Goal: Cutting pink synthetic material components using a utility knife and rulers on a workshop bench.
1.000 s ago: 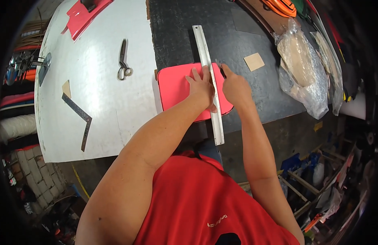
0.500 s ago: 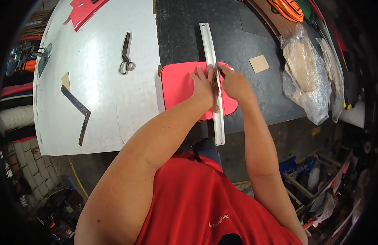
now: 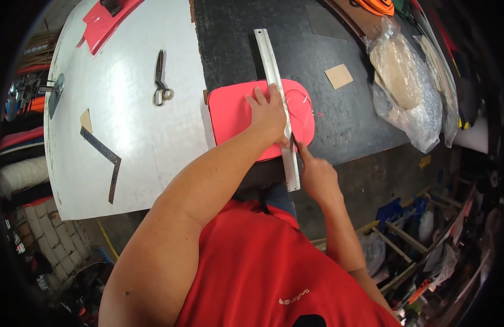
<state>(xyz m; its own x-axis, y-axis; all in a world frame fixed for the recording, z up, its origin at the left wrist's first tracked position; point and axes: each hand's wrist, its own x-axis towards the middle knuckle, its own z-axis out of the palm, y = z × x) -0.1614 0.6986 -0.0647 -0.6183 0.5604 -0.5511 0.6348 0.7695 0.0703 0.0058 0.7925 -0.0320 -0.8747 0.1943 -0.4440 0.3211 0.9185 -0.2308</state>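
Note:
A pink panel (image 3: 230, 111) with rounded corners lies across the near edge of the dark table half. Over it runs a long metal ruler (image 3: 271, 60), roughly lengthwise away from me, overhanging the near edge. My left hand (image 3: 267, 117) presses on the ruler and panel with fingers spread. Closed around a thin dark knife (image 3: 294, 139), my right hand (image 3: 319, 177) is just off the panel's near edge, the blade alongside the ruler's right side; the handle is mostly hidden. Right of the ruler, a curved thin line and small white bits (image 3: 303, 100) show on the pink surface.
Scissors (image 3: 161, 82) and a dark metal square (image 3: 102, 148) lie on the white table half (image 3: 137, 141). A beige card (image 3: 339, 76) and a clear plastic-wrapped bundle (image 3: 401, 87) are at right. Pink material (image 3: 102, 24) sits far left.
My right hand has drawn the knife toward me along the ruler, from the panel's far part to its near edge. My left hand stays on the ruler. The curved line and white bits now show.

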